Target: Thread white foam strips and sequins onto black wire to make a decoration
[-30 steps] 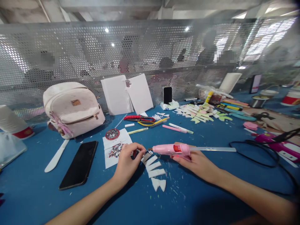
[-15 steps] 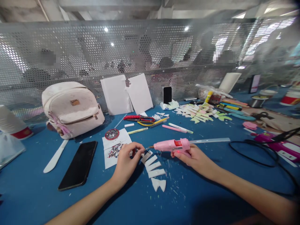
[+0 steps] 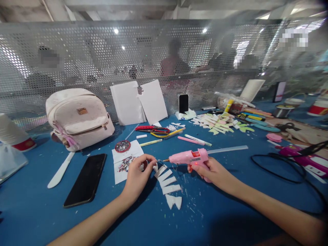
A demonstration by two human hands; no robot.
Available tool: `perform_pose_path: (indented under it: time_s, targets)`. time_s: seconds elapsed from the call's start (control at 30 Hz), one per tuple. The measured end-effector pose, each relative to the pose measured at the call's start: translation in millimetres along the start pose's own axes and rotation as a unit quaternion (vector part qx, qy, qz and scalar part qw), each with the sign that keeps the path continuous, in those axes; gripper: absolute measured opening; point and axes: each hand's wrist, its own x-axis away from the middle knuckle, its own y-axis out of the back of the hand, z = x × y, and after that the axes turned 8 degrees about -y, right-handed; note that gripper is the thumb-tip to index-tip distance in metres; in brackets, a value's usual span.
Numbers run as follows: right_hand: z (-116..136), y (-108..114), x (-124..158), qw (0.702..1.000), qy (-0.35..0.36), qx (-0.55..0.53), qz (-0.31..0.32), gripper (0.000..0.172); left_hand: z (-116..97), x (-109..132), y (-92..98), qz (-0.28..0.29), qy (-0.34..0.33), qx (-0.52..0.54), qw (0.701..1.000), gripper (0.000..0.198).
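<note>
My right hand is wrapped around the handle of a pink hot glue gun, a clear glue stick jutting from its back. The gun's nozzle points left, close to the fingertips of my left hand. Those fingers are pinched on something thin, dark and small; what it is I cannot make out. Just below, cut white strips lie in a curved row, ending in a white tail-shaped piece. Under and behind my left hand is white paper bearing loose glittery bits and a round red-rimmed dish of them.
At left are a black phone, a white plastic knife and a pale backpack. Red-handled pliers, markers and a heap of cut pieces lie farther back. A black cable loops at right by a purple power strip.
The glue gun has tilted slightly, its glue stick's rear end now higher, and shifted a little right. My left hand stays nearly in place.
</note>
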Motion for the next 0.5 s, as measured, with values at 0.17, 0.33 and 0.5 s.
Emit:
perform_pose_path:
  time_s: [0.17, 0.33, 0.5]
  targets:
    - [-2.0, 0.1, -1.4, 1.000, -0.004, -0.005, 0.004, 0.053, 0.9, -1.6, -0.2, -0.003, 0.003, 0.009, 1.000, 0.016]
    - [-6.7, 0.9, -2.0, 1.000, -0.008, -0.017, 0.012, 0.054, 0.9, -1.3, -0.3, -0.009, 0.005, 0.009, 1.000, 0.017]
    - [-4.4, 1.1, -0.9, 0.999, -0.010, -0.029, 0.014, 0.057, 2.0, -1.6, -0.1, -0.013, 0.005, 0.014, 1.000, 0.017]
